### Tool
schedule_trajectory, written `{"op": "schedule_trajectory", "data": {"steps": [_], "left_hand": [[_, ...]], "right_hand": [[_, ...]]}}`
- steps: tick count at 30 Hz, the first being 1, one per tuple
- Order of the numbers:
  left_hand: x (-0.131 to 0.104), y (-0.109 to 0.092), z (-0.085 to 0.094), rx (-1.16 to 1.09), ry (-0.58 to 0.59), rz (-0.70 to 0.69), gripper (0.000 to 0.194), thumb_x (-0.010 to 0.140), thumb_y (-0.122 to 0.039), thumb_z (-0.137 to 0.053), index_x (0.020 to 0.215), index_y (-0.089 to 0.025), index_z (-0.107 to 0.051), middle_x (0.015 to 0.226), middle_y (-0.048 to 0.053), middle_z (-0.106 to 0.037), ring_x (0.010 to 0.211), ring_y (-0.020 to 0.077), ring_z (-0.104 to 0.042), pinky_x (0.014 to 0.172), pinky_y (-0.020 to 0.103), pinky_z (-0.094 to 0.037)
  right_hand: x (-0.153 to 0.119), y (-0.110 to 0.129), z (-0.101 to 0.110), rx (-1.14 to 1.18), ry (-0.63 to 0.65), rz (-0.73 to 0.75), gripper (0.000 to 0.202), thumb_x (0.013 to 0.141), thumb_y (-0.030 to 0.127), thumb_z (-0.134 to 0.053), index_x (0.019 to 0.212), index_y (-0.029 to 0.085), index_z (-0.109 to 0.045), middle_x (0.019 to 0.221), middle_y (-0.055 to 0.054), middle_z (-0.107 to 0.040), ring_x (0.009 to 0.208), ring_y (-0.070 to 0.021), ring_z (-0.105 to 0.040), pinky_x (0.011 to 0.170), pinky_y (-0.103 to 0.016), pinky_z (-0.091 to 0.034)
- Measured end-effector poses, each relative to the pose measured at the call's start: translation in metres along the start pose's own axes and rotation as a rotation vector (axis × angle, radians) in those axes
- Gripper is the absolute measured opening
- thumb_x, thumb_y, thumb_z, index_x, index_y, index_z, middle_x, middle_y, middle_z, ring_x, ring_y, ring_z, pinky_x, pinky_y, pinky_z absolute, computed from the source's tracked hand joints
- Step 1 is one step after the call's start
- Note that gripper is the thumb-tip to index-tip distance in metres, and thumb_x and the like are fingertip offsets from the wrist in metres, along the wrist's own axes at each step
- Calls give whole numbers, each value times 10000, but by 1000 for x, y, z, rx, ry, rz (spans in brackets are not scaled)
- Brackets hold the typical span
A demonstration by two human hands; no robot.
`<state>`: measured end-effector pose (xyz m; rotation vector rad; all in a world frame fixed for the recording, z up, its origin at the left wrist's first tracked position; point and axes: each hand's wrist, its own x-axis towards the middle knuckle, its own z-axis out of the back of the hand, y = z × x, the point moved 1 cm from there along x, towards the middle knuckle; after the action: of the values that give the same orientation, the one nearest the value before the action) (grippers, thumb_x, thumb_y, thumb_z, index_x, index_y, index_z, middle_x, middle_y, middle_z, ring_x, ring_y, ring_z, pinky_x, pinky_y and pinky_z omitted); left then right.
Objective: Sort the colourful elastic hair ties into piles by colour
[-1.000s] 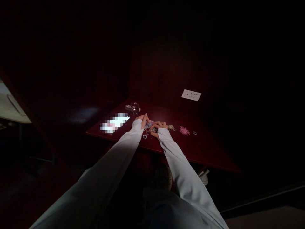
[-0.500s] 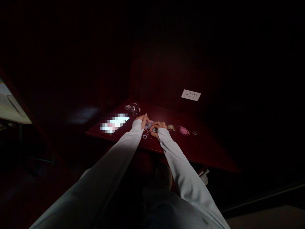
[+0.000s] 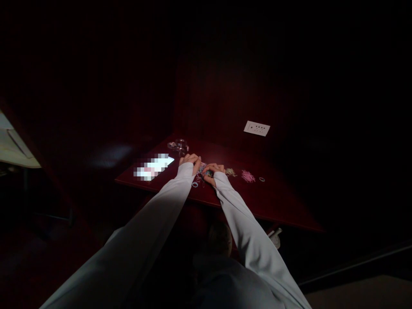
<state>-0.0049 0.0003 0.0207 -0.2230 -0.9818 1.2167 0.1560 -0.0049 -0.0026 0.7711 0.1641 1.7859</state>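
A mixed pile of small coloured elastic bands [image 3: 202, 168] lies on the dark red table between my two hands. At its left edge is my left hand [image 3: 191, 162], fingers bent down and closed near the bands. My right hand [image 3: 213, 171] curls over the right side of the pile, thumb and fingers drawn in among the bands. Whatever either hand pinches is too small and dark to make out. To the right lie a heap of pale yellow bands [image 3: 230, 172] and a heap of pink bands [image 3: 248, 176]. A pale ring-shaped band [image 3: 195, 184] rests in front of my left hand.
A lit phone [image 3: 154, 166], its screen pixelated, lies on the left of the table [image 3: 277, 201]. Behind it stands a clear container [image 3: 180, 146]. Another ring-shaped band [image 3: 262, 179] is right of the pink heap. A white socket plate [image 3: 256, 128] is on the wall.
My left hand's fingers have bent down toward the pile, the raised finger now lowered. My right hand's fingers have shifted slightly over the bands. The heaps look the same.
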Motion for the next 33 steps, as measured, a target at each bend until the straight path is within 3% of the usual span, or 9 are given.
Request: {"op": "schedule_trajectory", "data": {"steps": [4, 15, 28, 33], "left_hand": [[1, 1, 1, -62, -39, 44, 490, 1059, -273, -374, 594, -214, -514, 930, 24, -736, 1001, 207, -596, 988, 380, -376], [2, 2, 0, -135, -35, 48, 486, 1046, -279, -367, 586, -222, -514, 866, 34, -721, 969, 208, -620, 998, 366, -411], [3, 1, 1, -154, -2, 71, 471, 1030, -256, -401, 571, -224, -503, 856, 28, -706, 926, 198, -616, 989, 351, -420], [1, 5, -5, -55, 12, 12, 355, 1001, -250, -494, 672, -227, -622, 1006, 31, -746, 1040, 228, -590, 992, 377, -398]], "right_hand": [[-4, 0, 2, -65, 63, 80, 153, 801, 308, -808, 954, 310, -803, 1235, -17, -697, 1165, -269, -446, 1009, -409, -315], [-6, -3, 2, -66, 52, 81, 43, 850, 317, -776, 880, 298, -800, 1247, -24, -697, 1178, -281, -460, 1000, -426, -345], [-11, 1, 4, 5, -89, 104, 145, 939, 353, -655, 882, 276, -764, 1191, -4, -726, 1165, -252, -509, 1042, -437, -377], [-6, -1, 8, 64, -149, 65, 163, 930, 376, -655, 892, 261, -763, 1174, -23, -732, 1168, -259, -517, 1064, -434, -380]]}}
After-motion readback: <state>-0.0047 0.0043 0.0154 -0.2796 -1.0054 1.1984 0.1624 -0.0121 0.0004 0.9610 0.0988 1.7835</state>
